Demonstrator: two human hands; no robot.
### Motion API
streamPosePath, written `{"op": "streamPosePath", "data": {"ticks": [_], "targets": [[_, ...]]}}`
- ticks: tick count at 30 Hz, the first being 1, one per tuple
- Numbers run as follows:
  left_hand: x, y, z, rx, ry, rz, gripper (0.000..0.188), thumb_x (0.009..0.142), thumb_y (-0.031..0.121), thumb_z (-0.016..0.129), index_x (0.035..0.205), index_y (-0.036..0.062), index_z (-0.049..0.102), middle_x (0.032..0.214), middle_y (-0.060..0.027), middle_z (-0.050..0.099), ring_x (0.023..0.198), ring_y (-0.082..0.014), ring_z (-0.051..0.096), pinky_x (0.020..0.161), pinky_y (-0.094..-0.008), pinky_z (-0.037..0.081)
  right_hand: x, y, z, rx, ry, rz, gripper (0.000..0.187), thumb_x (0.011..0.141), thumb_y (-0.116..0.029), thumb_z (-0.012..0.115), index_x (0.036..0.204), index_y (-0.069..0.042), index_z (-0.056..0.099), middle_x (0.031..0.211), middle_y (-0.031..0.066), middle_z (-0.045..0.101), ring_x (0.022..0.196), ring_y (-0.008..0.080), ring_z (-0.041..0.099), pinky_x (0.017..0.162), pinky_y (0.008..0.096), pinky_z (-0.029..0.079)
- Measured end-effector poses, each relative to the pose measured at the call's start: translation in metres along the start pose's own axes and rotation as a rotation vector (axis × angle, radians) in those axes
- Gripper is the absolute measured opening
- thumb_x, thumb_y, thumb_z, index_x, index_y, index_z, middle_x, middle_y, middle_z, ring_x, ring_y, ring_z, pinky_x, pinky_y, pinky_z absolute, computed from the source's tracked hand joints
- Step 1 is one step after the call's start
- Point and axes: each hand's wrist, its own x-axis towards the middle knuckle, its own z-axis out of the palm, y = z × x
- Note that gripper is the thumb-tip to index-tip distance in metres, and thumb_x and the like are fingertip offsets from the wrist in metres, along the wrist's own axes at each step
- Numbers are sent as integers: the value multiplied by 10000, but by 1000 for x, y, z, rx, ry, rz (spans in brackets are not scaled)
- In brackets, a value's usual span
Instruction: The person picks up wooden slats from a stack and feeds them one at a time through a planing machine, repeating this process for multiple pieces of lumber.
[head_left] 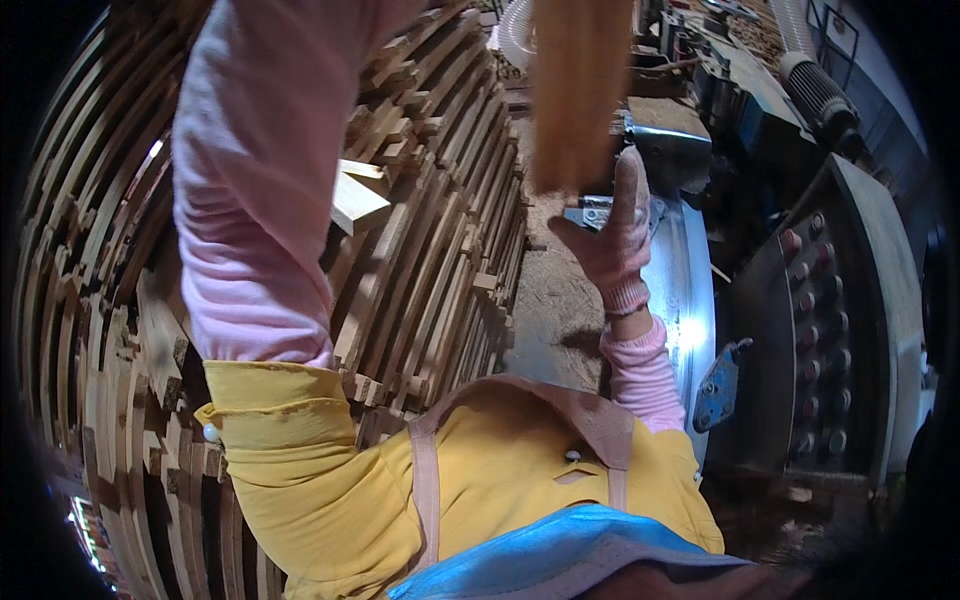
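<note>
My right hand (621, 222), in a pale pinkish work glove, reaches up from the lower right with its fingers stretched and its thumb spread apart. A wooden board (580, 95), smeared by motion, hangs from the top edge just beyond the hand and beside the fingertips. Whether the fingers touch the board, I cannot tell. My left arm (255, 190), in a pink sleeve cover over a yellow sleeve, stretches up past the top edge, so the left hand is out of sight.
Stacks of wooden slats (430, 270) fill the left side, with one pale piece (357, 205) jutting out. A shiny metal machine surface (685, 290) runs along my right. Beyond it stand a button panel (820, 330), a blue metal fitting (718, 388) and a motor (815, 90). Sawdust lies on the floor (548, 290).
</note>
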Motion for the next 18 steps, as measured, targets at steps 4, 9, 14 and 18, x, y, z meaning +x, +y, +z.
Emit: {"op": "streamPosePath", "data": {"ticks": [4,9,14,18], "targets": [[4,28,34,-209,83,80,322,866,249,767,999,-25,665,796,-97,687,732,-206,669,650,-343,558,-39,26,-3,-358,66,154,1043,763,-290,892,1605,-52,324,1381,212,564,1149,402,631,959,462,524],[15,47,100,-424,130,146,340,857,250,773,998,-37,659,793,-112,692,723,-212,673,639,-348,561,-159,46,-80,-473,-96,336,838,806,-206,809,1539,-54,432,1187,219,646,1020,419,655,885,492,542],[18,81,52,-444,3,-82,430,808,225,788,1075,-76,637,821,-147,699,736,-228,681,647,-367,563,-256,-31,-188,-720,-439,789,717,813,-175,762,1483,-127,511,1122,228,651,1006,448,630,861,545,525],[49,51,70,-267,121,182,609,846,425,767,1204,-54,655,945,-183,731,811,-267,705,750,-424,569,-276,-79,-229,-888,-820,1111,563,855,-228,765,1383,-166,580,1119,146,683,1029,381,644,857,528,545]]}}
